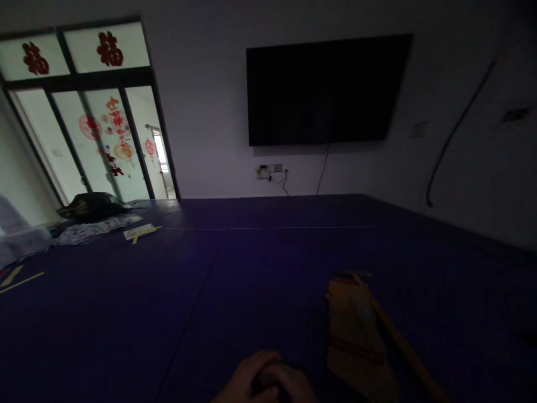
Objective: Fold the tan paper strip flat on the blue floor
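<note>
At the bottom edge, my left hand point(243, 379) and my right hand point(296, 383) are brought together, fingers bent and closed against each other. A small dark gap shows between them, and I see no object in either one. Just right of my hands lies a yellow-orange cloth point(352, 330) with red bands and what looks like a fringed lower end. Along its right side runs a tool with a long wooden handle point(403, 341); its thin metal head point(354, 274) sticks out at the cloth's far end. Neither hand touches the cloth or the tool.
The dark purple-blue surface point(260, 268) has seams across it. At the far left are a black bag point(94, 206), patterned sheets point(94, 229), a pale packet point(139, 232) and yellowish strips point(23, 281). A television point(327, 92) hangs on the wall, with cables below; left is a sliding door point(100, 145).
</note>
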Demonstrator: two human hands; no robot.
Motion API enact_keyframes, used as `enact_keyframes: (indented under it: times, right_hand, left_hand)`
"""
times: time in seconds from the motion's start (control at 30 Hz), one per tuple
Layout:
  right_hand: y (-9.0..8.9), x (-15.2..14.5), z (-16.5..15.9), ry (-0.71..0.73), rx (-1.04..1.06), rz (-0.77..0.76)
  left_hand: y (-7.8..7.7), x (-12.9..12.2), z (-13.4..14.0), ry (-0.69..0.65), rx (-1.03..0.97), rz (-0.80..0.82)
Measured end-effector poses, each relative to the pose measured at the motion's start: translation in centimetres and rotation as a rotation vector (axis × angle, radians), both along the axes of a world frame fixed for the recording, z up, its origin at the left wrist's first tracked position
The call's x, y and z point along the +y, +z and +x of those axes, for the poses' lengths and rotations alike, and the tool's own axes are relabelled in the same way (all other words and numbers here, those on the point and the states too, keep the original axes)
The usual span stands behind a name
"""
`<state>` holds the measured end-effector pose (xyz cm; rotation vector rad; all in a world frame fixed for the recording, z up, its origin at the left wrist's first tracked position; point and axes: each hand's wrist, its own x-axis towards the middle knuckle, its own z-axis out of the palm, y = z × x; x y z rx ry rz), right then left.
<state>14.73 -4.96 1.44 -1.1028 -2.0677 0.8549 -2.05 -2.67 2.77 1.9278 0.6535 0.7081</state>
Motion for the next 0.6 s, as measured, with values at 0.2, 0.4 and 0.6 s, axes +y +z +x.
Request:
enact_keyframes:
  times: [0.2, 0.4, 0.6]
  right_hand:
    - [9.0, 2.7, 7.8, -0.526, -0.106, 0.066]
    - [11.3, 4.4, 21.6, -0.885, -0.497, -0.16]
    - [7.3, 4.1, 22.9, -0.824, -0.578, -0.258]
  left_hand:
    - [-1.4, 0.3, 0.4, 0.047, -0.091, -0.219]
    - [-2.7, 0.7, 0.6, 0.018, -0.073, -0.175]
    - [-1.9, 0.3, 0.5, 0.029, -0.026, -0.206]
